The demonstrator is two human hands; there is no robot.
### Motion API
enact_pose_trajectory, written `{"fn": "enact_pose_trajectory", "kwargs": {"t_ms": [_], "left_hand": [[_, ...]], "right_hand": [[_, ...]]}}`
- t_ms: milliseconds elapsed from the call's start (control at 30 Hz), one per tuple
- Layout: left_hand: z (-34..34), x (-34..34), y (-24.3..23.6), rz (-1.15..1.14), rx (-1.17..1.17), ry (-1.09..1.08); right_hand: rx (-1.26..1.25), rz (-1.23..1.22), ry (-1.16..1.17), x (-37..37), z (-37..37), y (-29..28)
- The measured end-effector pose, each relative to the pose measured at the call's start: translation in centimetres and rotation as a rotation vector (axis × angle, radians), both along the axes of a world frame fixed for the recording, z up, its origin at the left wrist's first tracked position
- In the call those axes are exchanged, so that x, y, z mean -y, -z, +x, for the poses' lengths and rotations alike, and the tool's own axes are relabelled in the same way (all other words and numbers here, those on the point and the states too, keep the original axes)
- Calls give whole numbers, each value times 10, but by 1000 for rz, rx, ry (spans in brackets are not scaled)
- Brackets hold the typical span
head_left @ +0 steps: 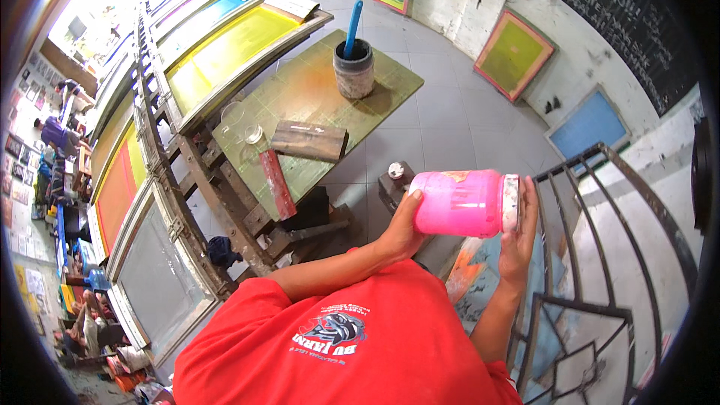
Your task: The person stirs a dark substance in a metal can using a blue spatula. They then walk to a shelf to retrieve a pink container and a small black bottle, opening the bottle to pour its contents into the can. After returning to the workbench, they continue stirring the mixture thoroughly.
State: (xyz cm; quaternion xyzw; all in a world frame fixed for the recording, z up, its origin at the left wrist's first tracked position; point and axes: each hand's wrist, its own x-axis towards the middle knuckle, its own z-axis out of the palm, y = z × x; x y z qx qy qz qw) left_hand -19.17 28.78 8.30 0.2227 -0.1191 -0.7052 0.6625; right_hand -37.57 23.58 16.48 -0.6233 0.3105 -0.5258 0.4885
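Observation:
A pink plastic jar (459, 204) lies sideways in the air in front of my chest, its paint-stained white lid (511, 202) pointing right. My left hand (403, 226) is closed around the jar's base end. Against the lid, my right hand (517, 236) grips with its fingers stretched along the far side. Beyond the hands stands a small table (382, 116) with a green, stained top. On it are a dark, paint-smeared pot (354, 77) with a blue-handled tool (353, 28) upright inside, a wooden block (309, 140) and a red strip (277, 184).
Framed printing screens, one yellow (229, 49), line a metal rack (217, 180) on the left. A black metal railing (600, 232) curves along the right. A small white-capped container (396, 171) sits below the table's edge. More frames (514, 56) lean on the wall. Other people (64, 131) are far left.

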Motion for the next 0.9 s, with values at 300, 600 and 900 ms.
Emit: {"fn": "enact_pose_trajectory", "kwargs": {"t_ms": [300,600,900], "left_hand": [[-20,97,-9,-107,63,-212],[12,195,-21,-7,-194,-32],[66,270,-26,21,-205,147]], "right_hand": [[-44,91,9,149,13,-12],[-79,77,-183,279,52,-18],[-115,56,-416,407,132,-48]]}}
